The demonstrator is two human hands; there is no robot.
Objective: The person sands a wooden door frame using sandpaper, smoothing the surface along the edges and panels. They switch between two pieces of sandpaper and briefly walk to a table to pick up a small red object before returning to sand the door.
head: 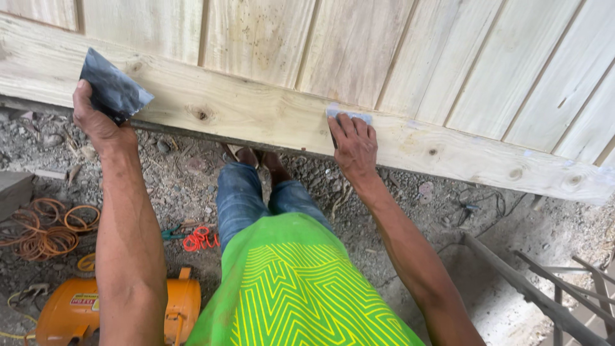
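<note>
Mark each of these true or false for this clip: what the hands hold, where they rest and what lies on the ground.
1. The left hand grips a dark folded sheet. True.
2. The right hand hangs free, away from the wooden rail. False: it presses a small pale pad against the rail.
3. An orange machine sits on the ground at lower left. True.
4. The boards above the rail are painted blue. False: the wooden panel is bare, pale timber.
5. Coiled orange cable lies on the gravel. True.
</note>
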